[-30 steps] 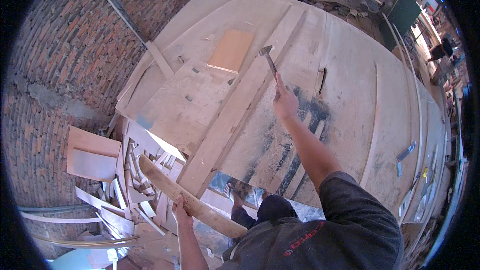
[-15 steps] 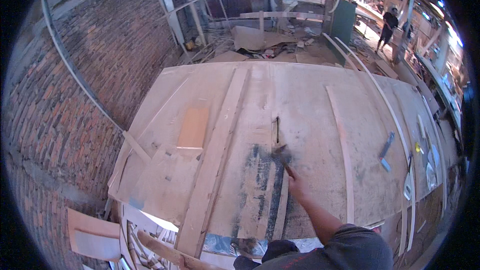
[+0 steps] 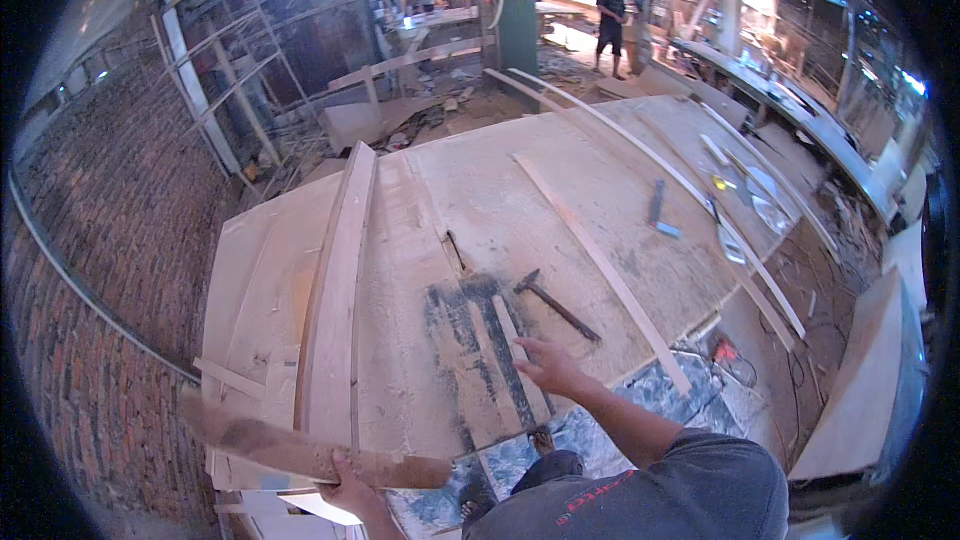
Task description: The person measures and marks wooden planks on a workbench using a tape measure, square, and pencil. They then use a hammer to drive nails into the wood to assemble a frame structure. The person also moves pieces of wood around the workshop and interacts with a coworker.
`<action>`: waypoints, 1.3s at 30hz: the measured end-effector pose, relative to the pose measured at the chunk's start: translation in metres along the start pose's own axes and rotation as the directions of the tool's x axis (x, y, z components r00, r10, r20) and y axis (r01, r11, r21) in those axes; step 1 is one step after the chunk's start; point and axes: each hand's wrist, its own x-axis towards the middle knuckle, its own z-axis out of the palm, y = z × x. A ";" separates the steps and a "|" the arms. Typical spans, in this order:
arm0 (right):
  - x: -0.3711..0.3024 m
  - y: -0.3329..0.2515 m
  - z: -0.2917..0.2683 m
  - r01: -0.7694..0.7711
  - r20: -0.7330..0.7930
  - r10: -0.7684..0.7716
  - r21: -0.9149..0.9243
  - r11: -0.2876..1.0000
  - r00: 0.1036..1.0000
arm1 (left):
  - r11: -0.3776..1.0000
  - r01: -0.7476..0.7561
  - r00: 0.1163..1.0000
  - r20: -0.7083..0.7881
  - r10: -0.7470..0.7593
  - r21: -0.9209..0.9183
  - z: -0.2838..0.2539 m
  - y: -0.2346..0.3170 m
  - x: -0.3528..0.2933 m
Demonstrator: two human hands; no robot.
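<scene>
My left hand (image 3: 348, 489) grips a wooden plank (image 3: 260, 437) by its edge at the near left. The plank is held crosswise and smeared by motion at its left end. Fingers apart, my right hand (image 3: 550, 366) is over the large wooden panel (image 3: 480, 190), holding nothing. Just beyond that hand lies a hammer (image 3: 560, 306), its head pointing away to the left. Beside the fingertips a narrow pale strip (image 3: 506, 320) lies along dark, blackened streaks; I cannot tell whether the fingers touch it. A short dark slot (image 3: 455, 250) shows farther up the panel.
A long raised board (image 3: 335, 290) runs along the panel's left part, and a thin batten (image 3: 600, 270) crosses its right. A try square (image 3: 657, 208) and a white-handled tool (image 3: 728, 235) lie farther right. A brick wall (image 3: 90, 310) borders the left. A person (image 3: 610, 20) stands far back.
My right hand has let go of the hammer, which now lies on the panel. My left hand has come into view holding the plank. The whole view has swung to the right.
</scene>
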 end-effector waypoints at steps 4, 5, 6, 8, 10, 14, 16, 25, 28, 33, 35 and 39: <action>-0.085 -0.118 0.004 -0.114 0.215 -0.023 0.602 0.791 0.976 | 0.907 -0.324 0.879 0.441 0.183 0.270 -0.005 0.049 -0.014; -0.109 -0.136 0.005 -0.128 0.230 -0.047 0.687 0.716 0.972 | 0.814 -0.461 0.809 0.544 0.223 0.353 -0.011 0.053 -0.012; -0.128 -0.149 0.005 -0.136 0.239 -0.080 0.764 0.631 0.968 | 0.679 -0.687 0.633 0.670 0.387 0.257 -0.015 0.052 -0.008; -0.160 -0.163 0.002 -0.170 0.249 -0.150 0.897 0.408 0.957 | 0.434 -0.897 0.330 0.780 0.532 0.084 -0.019 0.057 -0.017; -0.183 -0.155 0.000 -0.313 0.301 0.090 0.933 0.179 0.949 | 0.212 -0.977 0.110 0.849 0.517 -0.003 -0.028 0.059 -0.028; -0.206 -0.083 0.052 -0.402 0.294 0.497 0.907 0.123 0.816 | 0.112 -0.992 0.003 0.899 0.437 -0.051 -0.054 0.021 -0.046; -0.224 -0.016 0.086 -0.414 0.244 0.618 0.899 0.145 0.747 | 0.110 -0.992 -0.027 0.947 0.319 -0.066 -0.064 -0.018 -0.060; -0.224 0.105 0.148 -0.722 0.455 0.713 0.684 0.103 0.533 | 0.162 -0.987 0.024 0.996 0.087 0.010 -0.093 -0.100 -0.081; -0.224 0.110 0.136 -0.798 0.489 0.690 0.561 0.220 0.534 | 0.483 -0.766 0.555 0.816 0.163 0.425 -0.130 -0.087 -0.062; -0.220 0.114 0.136 -0.808 0.503 0.679 0.539 0.236 0.534 | 0.615 0.542 0.834 -0.280 -0.475 0.573 -0.190 -0.148 0.032; -0.217 0.113 0.136 -0.811 0.492 0.686 0.527 0.255 0.536 | 0.645 0.698 0.704 -0.136 -0.697 0.312 -0.186 -0.148 0.052; -0.205 0.113 0.145 -0.823 0.492 0.688 0.490 0.287 0.533 | 0.744 0.631 0.748 0.082 -0.659 0.218 -0.174 -0.161 0.067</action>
